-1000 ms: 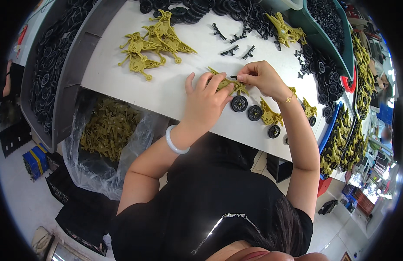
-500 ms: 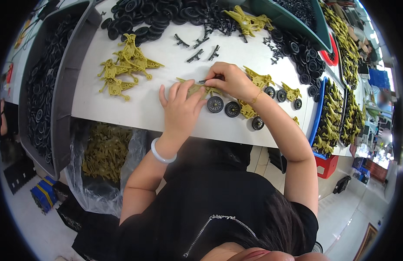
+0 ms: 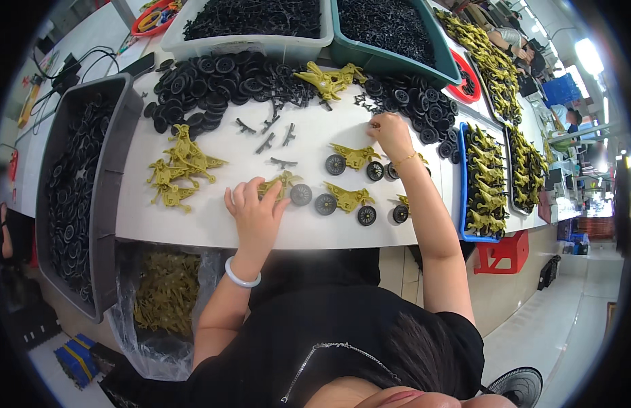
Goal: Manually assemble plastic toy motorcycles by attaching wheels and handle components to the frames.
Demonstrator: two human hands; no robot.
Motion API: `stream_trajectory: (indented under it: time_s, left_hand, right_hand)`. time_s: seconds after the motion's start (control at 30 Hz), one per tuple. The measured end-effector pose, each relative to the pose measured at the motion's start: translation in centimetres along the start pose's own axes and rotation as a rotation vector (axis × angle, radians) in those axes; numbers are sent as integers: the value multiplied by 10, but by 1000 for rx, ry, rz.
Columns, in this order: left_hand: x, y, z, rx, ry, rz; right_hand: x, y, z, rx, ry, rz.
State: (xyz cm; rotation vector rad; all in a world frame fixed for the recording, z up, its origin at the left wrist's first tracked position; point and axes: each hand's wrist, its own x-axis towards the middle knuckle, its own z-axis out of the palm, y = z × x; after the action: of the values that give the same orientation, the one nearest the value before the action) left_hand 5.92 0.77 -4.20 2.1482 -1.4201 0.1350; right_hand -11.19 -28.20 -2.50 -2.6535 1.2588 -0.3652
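Note:
My left hand (image 3: 255, 212) rests on the table with curled fingers, its fingertips on a yellow-green toy motorcycle body (image 3: 285, 182). A black spoked wheel (image 3: 301, 194) sits at that body's right end. Just beyond it lies a slim black forked bar (image 3: 283, 162). Farther right, my right hand (image 3: 393, 134) pinches at the near side of a scatter of small black parts (image 3: 367, 103); whatever its fingertips hold is too small to make out. Between the hands, two toy motorcycles with wheels, one far (image 3: 355, 158) and one near (image 3: 347, 198), lie on their sides.
Loose black wheels (image 3: 213, 85) are heaped along the back. Yellow-green bodies (image 3: 183, 163) are piled at left, near a grey bin (image 3: 108, 204) of wheels. A white tub (image 3: 251, 46) and green tub (image 3: 397, 66) stand behind. At right, a blue tray (image 3: 463, 183) holds motorcycles.
My right hand has left the body by my left hand and moved right to the small black parts. The black bar it held now lies on the table. The whole view has shifted.

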Motion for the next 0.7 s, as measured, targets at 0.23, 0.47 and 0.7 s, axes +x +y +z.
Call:
stream_trajectory:
  time_s: [0.23,0.47,0.7]
  left_hand:
    - [7,1,0,17,11,0]
    - [-11,-6,-1,-72,-9,6]
    - [-13,-7,-11,-129,-57,32]
  right_hand:
    - [9,8,-7,-23,-73,9]
    - [-2,18,6,42,57,-134]
    - [3,28,22,-143,57,-85]
